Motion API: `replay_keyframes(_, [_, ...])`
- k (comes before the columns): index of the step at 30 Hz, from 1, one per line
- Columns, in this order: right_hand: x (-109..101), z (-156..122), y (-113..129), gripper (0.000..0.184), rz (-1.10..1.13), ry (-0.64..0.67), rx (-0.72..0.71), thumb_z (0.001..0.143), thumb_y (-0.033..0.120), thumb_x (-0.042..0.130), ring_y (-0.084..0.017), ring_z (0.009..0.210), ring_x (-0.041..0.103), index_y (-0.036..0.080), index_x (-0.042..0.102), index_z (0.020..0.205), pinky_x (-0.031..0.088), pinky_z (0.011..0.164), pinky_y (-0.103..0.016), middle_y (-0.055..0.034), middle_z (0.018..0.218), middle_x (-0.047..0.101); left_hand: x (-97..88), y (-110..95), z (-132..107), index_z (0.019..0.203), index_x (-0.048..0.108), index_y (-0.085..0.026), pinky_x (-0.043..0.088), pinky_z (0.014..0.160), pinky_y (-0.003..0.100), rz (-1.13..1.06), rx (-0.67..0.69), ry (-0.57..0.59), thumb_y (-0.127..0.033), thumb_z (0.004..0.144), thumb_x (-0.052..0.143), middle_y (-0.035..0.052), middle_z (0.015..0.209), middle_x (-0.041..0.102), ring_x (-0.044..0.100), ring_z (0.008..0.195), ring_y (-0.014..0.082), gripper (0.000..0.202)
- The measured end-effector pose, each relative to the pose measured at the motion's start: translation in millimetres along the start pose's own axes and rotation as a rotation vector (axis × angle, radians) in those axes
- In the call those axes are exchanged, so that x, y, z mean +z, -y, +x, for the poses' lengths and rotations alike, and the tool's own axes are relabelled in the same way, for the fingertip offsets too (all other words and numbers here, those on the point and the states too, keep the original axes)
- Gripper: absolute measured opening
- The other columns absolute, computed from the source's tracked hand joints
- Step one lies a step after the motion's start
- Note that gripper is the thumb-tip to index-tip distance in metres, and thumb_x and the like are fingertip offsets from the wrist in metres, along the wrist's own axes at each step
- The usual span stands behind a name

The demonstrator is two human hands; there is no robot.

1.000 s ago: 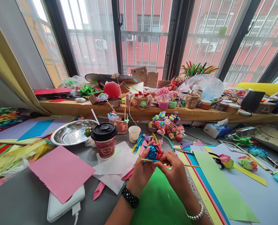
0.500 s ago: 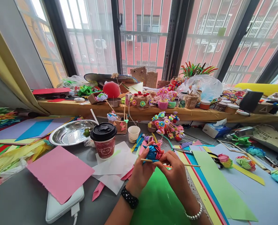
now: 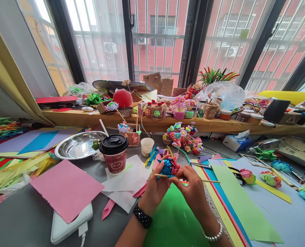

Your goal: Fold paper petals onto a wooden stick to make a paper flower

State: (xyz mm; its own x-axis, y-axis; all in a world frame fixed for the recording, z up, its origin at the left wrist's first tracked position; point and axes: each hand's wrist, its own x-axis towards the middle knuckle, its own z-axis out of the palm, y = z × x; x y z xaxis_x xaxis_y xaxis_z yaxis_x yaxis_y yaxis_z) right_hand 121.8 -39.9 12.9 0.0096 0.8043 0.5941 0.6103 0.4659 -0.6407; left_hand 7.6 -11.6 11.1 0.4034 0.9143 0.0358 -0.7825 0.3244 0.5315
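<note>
Between my hands is a folded paper flower (image 3: 169, 167) in blue and pink. My left hand (image 3: 155, 188) cradles it from the left, fingers closed round its side. A thin wooden stick (image 3: 211, 181) lies crosswise along the near side of the flower, passing through my right hand (image 3: 192, 187). The fingers of that hand are pinched together on the stick at the flower's right edge; the exact fingertip contact is partly hidden. Below both hands sits a shiny green surface (image 3: 176, 219).
To the left are a lidded cup (image 3: 116, 163), a pink paper sheet (image 3: 67, 190), a white power bank (image 3: 59, 228) and a metal plate (image 3: 72, 145). A paper cup (image 3: 147, 147) stands ahead. Green paper strips (image 3: 245, 202) and finished paper flowers (image 3: 270, 179) lie right.
Almost nothing differs. The whole view has shifted very slightly, while both hands keep the same hold on the paper flower and stick.
</note>
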Motion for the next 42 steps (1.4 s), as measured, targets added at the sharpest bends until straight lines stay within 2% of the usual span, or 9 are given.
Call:
replay_keyframes(7, [0.4,0.0,-0.8,0.022,0.007,0.004,0.016,0.075,0.033,0.058,-0.013,0.058,0.049,0.019,0.049,0.061,0.044,0.051,-0.023,0.0005,0.063,0.049,-0.7,1.1,0.3,0.121,0.042,-0.023,0.043,0.071,0.029,-0.005,0.01,0.009,-0.025,0.081,0.047,0.005,0.097,0.063,0.059,0.082,0.0177,0.041])
replay_keyframes(15, [0.3,0.1,-0.3,0.023,-0.007,0.005,0.015,0.075,0.034,0.057,-0.013,0.057,0.049,0.019,0.048,0.06,0.043,0.049,-0.023,0.0006,0.062,0.049,-1.3,0.0,-0.1,0.121,0.043,-0.023,0.041,0.058,0.024,0.009,-0.002,0.012,-0.024,0.081,0.046,0.0046,0.096,0.063,0.059,0.075,0.0153,0.04])
replay_keyframes(22, [0.6,-0.5,-1.1,0.023,-0.011,0.018,0.028,0.075,0.035,0.057,-0.013,0.058,0.049,0.019,0.047,0.061,0.043,0.05,-0.023,0.0004,0.063,0.049,-0.7,0.9,1.0,0.122,0.042,-0.024,0.042,0.071,0.029,-0.002,0.002,0.007,-0.026,0.08,0.049,0.0048,0.101,0.062,0.058,0.083,0.0182,0.043])
replay_keyframes(30, [-0.1,-0.2,-1.4,0.026,-0.005,0.039,0.034,0.076,0.039,0.055,-0.013,0.058,0.049,0.02,0.046,0.061,0.043,0.05,-0.023,0.0004,0.063,0.047,-1.4,0.8,0.7,0.122,0.042,-0.023,0.041,0.061,0.024,0.003,0.005,0.012,-0.025,0.081,0.047,0.0048,0.097,0.063,0.059,0.078,0.0161,0.041])
replay_keyframes(34, [0.5,-0.2,0.4,0.025,-0.011,0.038,0.049,0.076,0.037,0.056,-0.013,0.059,0.048,0.019,0.045,0.06,0.042,0.051,-0.023,0.0007,0.063,0.047,-1.7,1.0,0.8,0.121,0.042,-0.024,0.042,0.064,0.025,-0.009,0.004,0.015,-0.025,0.082,0.046,0.0041,0.095,0.064,0.059,0.076,0.0152,0.04])
replay_keyframes(38, [0.4,-0.9,0.8,0.024,0.009,-0.003,0.041,0.076,0.035,0.057,-0.012,0.057,0.047,0.019,0.047,0.061,0.041,0.051,-0.023,0.0006,0.063,0.048,0.6,-1.0,0.2,0.119,0.045,-0.023,0.042,0.069,0.026,-0.039,-0.01,-0.006,-0.023,0.082,0.044,0.0043,0.092,0.064,0.059,0.077,0.015,0.037])
replay_keyframes(42, [-6.6,0.0,-3.7,0.024,0.002,-0.129,-0.013,0.075,0.041,0.055,-0.015,0.062,0.049,0.019,0.051,0.066,0.042,0.058,-0.027,-0.0004,0.066,0.052,5.2,-3.7,-2.7,0.11,0.052,-0.018,0.042,0.072,0.027,-0.046,-0.038,-0.038,-0.022,0.08,0.046,0.0048,0.09,0.063,0.059,0.075,0.0149,0.03])
